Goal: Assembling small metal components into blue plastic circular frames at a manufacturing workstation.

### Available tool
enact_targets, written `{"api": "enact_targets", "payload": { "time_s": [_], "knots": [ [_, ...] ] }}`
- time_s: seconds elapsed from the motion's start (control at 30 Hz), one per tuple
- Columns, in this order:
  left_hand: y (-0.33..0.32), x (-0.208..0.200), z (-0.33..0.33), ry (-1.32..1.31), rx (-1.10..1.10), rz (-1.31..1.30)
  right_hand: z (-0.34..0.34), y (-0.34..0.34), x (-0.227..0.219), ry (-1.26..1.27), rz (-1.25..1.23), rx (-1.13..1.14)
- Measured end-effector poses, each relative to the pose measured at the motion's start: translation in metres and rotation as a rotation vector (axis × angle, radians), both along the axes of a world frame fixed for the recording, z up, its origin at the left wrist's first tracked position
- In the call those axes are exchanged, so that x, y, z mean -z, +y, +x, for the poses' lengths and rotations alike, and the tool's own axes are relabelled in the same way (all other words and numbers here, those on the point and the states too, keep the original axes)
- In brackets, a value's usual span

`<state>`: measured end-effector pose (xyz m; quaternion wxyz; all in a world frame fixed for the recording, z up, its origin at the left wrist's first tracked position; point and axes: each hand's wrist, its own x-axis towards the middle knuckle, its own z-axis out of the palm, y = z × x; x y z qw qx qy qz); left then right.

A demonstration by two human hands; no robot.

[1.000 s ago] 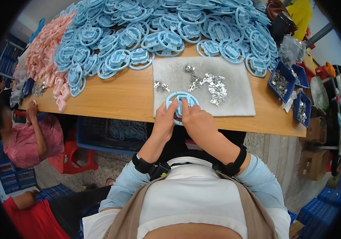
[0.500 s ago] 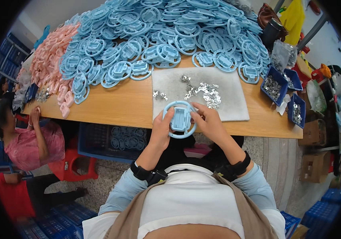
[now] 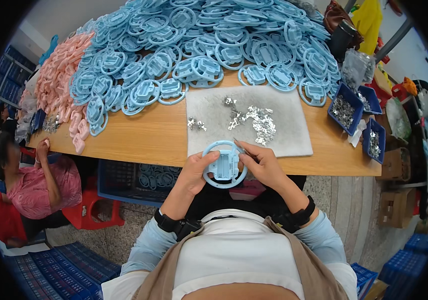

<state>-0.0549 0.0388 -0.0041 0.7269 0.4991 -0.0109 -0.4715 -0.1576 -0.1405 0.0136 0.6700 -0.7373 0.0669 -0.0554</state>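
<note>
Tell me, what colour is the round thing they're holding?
Light blue: the round piece shows best in the head view.

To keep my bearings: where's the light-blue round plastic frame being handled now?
In the head view, the frame is central, between left hand and right hand, partly overlapping the white rectangular mat.

Wooden table (image 3: 149, 132) — red stool (image 3: 78, 212), speckled floor (image 3: 316, 192) — wall (image 3: 414, 56) seemingly white.

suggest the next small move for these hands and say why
Probably let the left hand steady the light-blue ring-shaped part while the right hand reaches for one of the loose silver pieces: the left hand grips the rim, the part's middle recess faces up, and the pieces lie just beyond on the white pad.
</note>
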Motion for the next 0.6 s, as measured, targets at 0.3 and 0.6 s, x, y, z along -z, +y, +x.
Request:
{"api": "enact_targets", "payload": {
  "time_s": [0.3,0.6],
  "knots": [
    [0.006,-0.006,-0.003,-0.038,-0.213,0.019,0.019,0.009,0.006,0.025,-0.014,-0.091],
    [0.011,0.002,0.004,-0.161,-0.221,0.070,0.061,-0.041,0.011,-0.192,-0.780,0.216]
  ]
}}
